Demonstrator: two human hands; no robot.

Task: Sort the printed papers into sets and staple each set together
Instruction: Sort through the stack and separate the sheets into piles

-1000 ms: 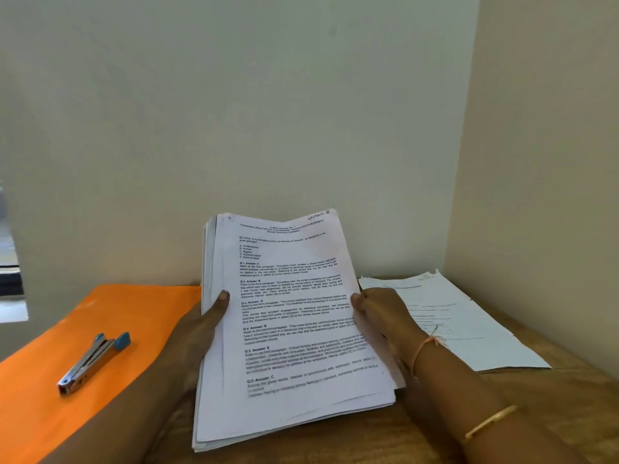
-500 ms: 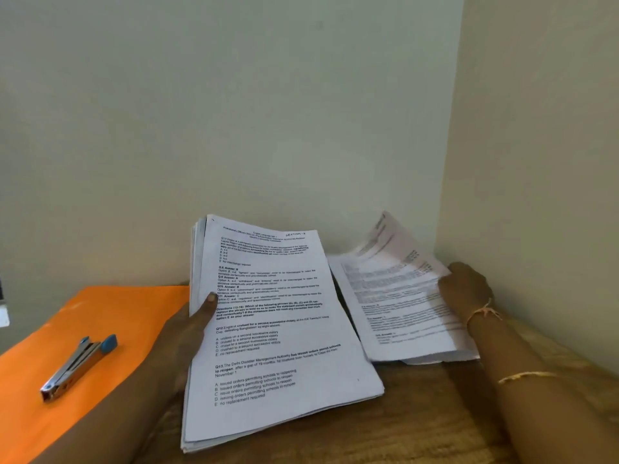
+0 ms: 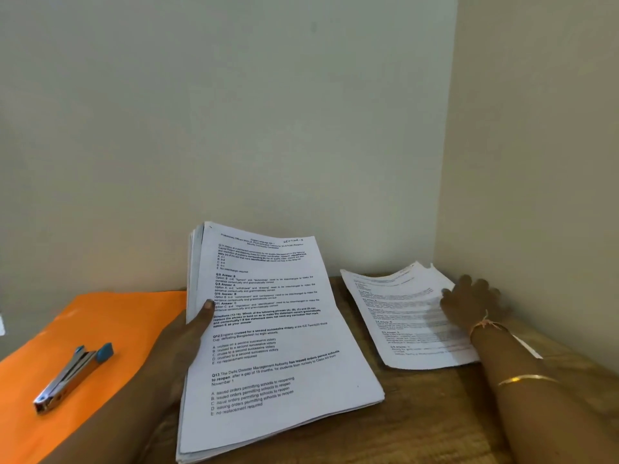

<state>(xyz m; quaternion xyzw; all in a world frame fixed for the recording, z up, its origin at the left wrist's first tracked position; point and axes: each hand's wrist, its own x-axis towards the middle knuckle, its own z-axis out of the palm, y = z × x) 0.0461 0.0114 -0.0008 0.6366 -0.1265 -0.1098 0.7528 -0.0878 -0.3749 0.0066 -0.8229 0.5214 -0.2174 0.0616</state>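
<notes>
A thick stack of printed papers point(image 3: 284, 346) is propped up at a slant in the middle of the wooden table. My left hand point(image 3: 191, 333) grips its left edge, thumb on the top sheet and fingers hidden behind. To the right a small pile of printed sheets point(image 3: 402, 316) lies flat in the table's corner. My right hand point(image 3: 472, 303) rests on this pile's right side with fingers spread flat. A silver stapler with a blue end point(image 3: 72, 376) lies on the orange folder at the left, away from both hands.
The orange folder point(image 3: 110, 323) covers the table's left part. Pale walls meet in a corner just behind and to the right of the small pile. Bare wood point(image 3: 418, 423) shows in front of the papers.
My right hand took the top sheet off the thick stack, carried it to the right and laid it flat on the small pile. The left hand kept holding the stack.
</notes>
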